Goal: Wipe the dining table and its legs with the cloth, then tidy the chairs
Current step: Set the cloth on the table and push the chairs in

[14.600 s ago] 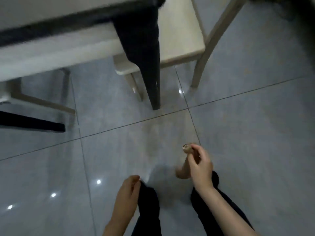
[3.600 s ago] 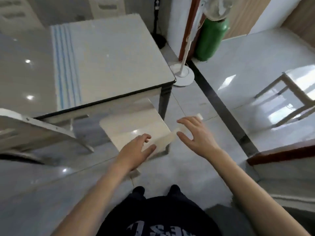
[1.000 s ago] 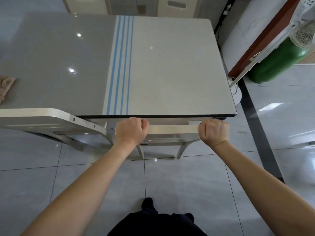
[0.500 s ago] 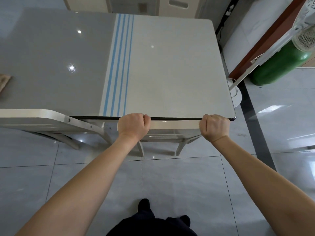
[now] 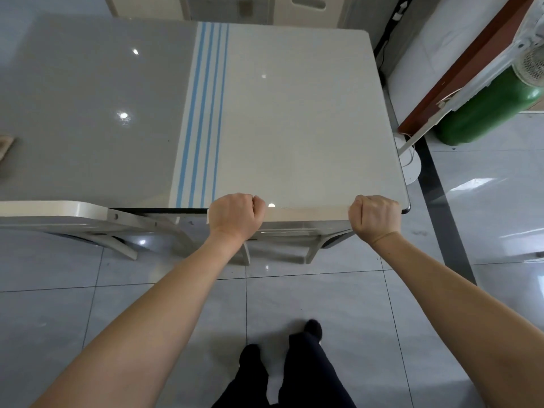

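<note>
Cream chair [image 5: 306, 212] sat tucked against the near edge of the counter [image 5: 294, 113] | left hand [image 5: 235, 216] and right hand [image 5: 375, 214] gripped its top rail | cloth [image 5: 5, 144] lay far left on counter | step: chair-tidying, I judged; next needed release, then the neighbouring chair [image 5: 53, 210].

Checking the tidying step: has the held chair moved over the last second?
Yes. The chair has slid forward under the table; its top rail now meets the table's near edge.
</note>
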